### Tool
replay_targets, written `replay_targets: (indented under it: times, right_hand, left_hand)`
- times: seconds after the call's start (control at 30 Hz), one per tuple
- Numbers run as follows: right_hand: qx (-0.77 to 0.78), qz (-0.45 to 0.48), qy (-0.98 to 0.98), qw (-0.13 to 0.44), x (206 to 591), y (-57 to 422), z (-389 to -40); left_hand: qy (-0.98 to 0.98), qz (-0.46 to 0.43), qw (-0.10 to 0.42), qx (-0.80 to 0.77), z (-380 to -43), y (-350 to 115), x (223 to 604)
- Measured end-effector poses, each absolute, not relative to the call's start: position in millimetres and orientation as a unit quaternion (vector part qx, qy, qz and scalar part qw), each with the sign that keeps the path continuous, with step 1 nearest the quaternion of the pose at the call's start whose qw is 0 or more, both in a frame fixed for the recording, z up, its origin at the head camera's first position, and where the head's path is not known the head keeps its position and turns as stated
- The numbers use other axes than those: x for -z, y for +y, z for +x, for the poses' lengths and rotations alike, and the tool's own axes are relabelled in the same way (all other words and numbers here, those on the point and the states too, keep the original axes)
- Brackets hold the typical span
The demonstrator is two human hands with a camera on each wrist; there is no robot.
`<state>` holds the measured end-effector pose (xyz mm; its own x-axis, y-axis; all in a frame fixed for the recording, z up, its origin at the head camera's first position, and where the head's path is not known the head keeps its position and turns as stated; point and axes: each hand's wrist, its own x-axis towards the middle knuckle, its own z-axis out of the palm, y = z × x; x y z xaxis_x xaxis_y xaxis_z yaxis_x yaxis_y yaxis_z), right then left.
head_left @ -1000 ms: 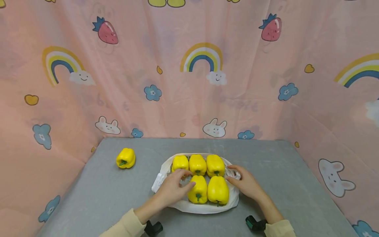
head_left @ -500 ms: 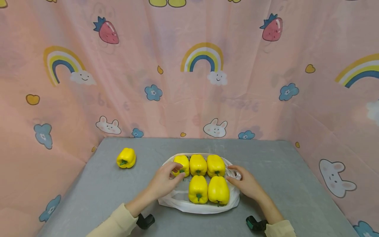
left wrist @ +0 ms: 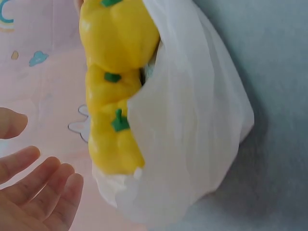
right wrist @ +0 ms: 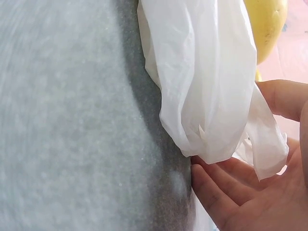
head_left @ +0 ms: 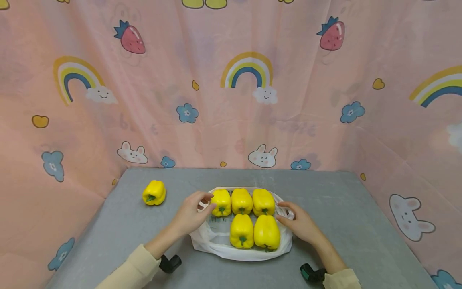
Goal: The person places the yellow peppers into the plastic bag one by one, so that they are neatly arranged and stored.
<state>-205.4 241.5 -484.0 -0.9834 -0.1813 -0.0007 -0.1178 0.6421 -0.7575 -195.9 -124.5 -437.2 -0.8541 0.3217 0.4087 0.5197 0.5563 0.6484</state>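
Note:
A white plastic bag (head_left: 240,254) lies opened out on the table, with yellow bell peppers in it. Three make the back row, including the back-left bell pepper (head_left: 221,202); two stand in front, such as the front-right bell pepper (head_left: 266,233). My left hand (head_left: 192,210) is at the bag's left edge beside the back-left pepper; in the left wrist view its fingers (left wrist: 41,183) are spread, holding nothing. My right hand (head_left: 299,222) holds the bag's right edge, thumb at the rim and fingers along the outside. Part of the bag hides its fingertips in the right wrist view.
Another yellow bell pepper (head_left: 154,192) lies alone at the table's back left. The grey table (head_left: 325,192) ends at a pink patterned curtain (head_left: 245,120) behind and on both sides. Black wrist camera mounts (head_left: 312,273) stick out from my wrists.
My left hand has moved left and back, from over the bag's front-left space to its left edge, uncovering that space. My right hand and the peppers have stayed put.

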Motion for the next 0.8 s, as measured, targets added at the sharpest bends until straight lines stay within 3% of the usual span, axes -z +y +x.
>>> replay_targets:
  times: [0.57, 0.8]
  right_hand:
    - [0.419, -0.087, 0.903, 0.039, 484, 242, -204]
    - [0.421, -0.093, 0.902, 0.038, 482, 242, -202]
  left_hand:
    - [-0.877, -0.214, 0.196, 0.384, -207, -158, 432]
    - [-0.888, -0.177, 0.203, 0.371, -208, -173, 428]
